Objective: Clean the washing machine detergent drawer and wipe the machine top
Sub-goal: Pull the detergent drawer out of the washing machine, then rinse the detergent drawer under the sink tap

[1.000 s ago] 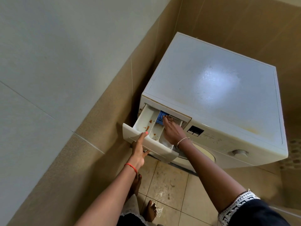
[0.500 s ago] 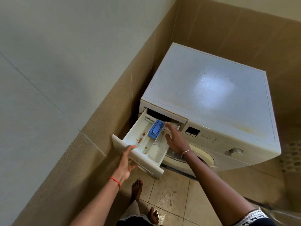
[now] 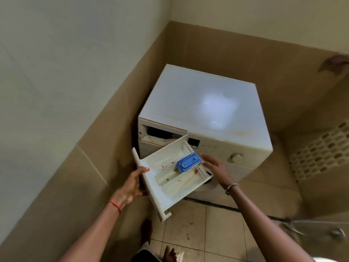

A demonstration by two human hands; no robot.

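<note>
Head view shows you standing before the washing machine (image 3: 251, 161) in a tiled corner, with the detergent drawer (image 3: 170, 193) held out in front of it, low and left of the control panel. Your left hand (image 3: 132, 184) grips the drawer's front panel from beneath, thumb hooked over its upper edge. Your right hand (image 3: 215, 167) is flat, fingers straight and held against the drawer's far right wall, just beside the blue insert (image 3: 188, 162) that sits in the middle compartment. The drawer slot (image 3: 160, 132) stands dark and vacant at the machine's upper left, and the drawer appears clear of it, though its far corner overlaps the panel from this angle. Orange-brown spots and streaks are visible on the compartment floors, so I judge the cleaning of the drawer not yet begun; only the removal step looks complete. The machine top (image 3: 181, 103) carries a yellowish stain (image 3: 238, 133) near its front right edge and looks dull, so the wipe is outstanding too. No cloth or water source is identifiable in view. Remaining, in my assessment: wash the drawer, refit it, wipe the top.
</note>
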